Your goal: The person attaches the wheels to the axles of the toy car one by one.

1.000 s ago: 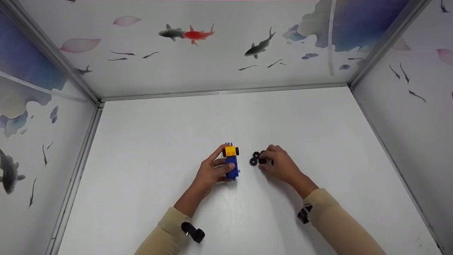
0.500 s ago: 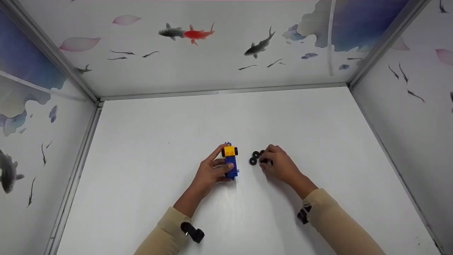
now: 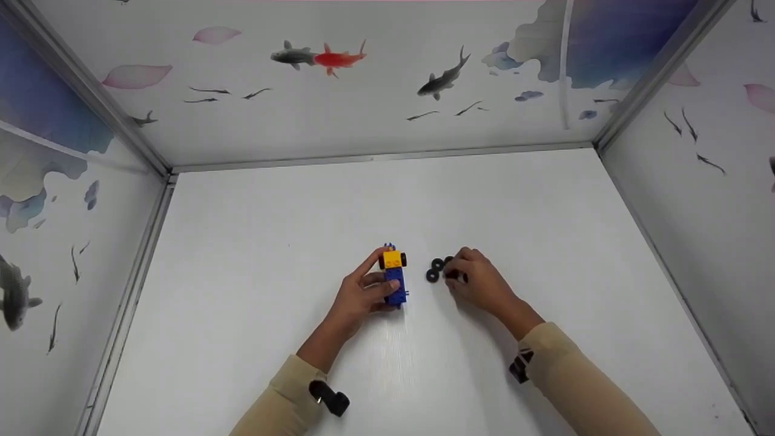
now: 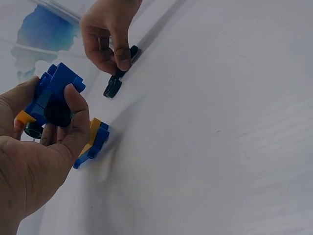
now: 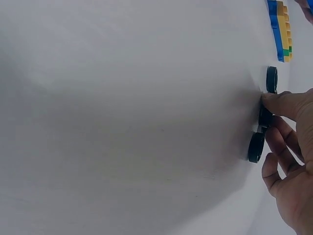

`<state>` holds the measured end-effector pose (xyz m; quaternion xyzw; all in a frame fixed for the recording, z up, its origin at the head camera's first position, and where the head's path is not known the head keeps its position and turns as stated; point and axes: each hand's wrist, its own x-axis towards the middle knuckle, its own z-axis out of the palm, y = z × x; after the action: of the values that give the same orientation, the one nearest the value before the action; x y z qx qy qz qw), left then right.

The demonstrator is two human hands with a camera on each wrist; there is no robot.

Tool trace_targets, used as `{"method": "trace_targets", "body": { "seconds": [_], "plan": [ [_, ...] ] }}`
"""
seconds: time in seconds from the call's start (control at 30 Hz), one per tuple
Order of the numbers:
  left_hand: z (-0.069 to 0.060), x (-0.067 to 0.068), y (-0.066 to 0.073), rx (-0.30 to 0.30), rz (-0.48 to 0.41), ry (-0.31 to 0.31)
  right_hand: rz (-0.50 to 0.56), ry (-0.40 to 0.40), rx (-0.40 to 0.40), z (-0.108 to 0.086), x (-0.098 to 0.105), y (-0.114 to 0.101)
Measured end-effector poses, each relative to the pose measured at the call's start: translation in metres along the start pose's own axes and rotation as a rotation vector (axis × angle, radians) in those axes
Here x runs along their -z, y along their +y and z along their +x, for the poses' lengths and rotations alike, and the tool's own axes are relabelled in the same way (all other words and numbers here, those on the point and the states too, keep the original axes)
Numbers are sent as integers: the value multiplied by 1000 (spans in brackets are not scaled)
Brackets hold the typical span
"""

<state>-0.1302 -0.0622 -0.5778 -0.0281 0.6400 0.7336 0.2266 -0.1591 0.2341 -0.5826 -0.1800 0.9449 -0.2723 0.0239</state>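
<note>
Where right hand (image 3: 481, 281) pinches, black wheels (image 5: 265, 116) (half-hidden)

Site: booth-like enclosure (image 3: 696, 242); wider premises cannot be determined. White worktop (image 3: 514, 200) bounded on three visible sides by pale panels (image 3: 363, 109) printed with fish (image 3: 339, 59), petals (image 3: 138, 76) and blue washes (image 3: 629, 42), joined by grey trim (image 3: 272, 164). Black devices (image 3: 330, 398) at both cuffs (image 3: 548, 339) fit a recording set-up.
</note>
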Motion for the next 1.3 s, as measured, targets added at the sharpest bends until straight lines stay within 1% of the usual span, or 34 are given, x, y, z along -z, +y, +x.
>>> {"method": "trace_targets", "body": {
  "seconds": [0.4,0.57,0.73,0.9,1.03,1.2,1.3],
  "plan": [
    [1,2,-2,-5,21,-1,16,16,28,-3,5,6],
    [1,3,-3,-8,3,-13,19,32,36,-6,7,12],
    [0,3,-2,-11,-5,-16,-3,53,49,-8,7,19],
    [-1,3,-2,-8,-6,-8,-4,54,26,-11,9,22],
    [0,3,-2,-10,1,-6,11,44,-3,-12,11,23],
    [1,4,-3,-13,3,-9,2,34,-48,-12,12,24],
    [2,4,-3,-5,4,-4,6,34,-65,-12,13,24]
  ]
}}
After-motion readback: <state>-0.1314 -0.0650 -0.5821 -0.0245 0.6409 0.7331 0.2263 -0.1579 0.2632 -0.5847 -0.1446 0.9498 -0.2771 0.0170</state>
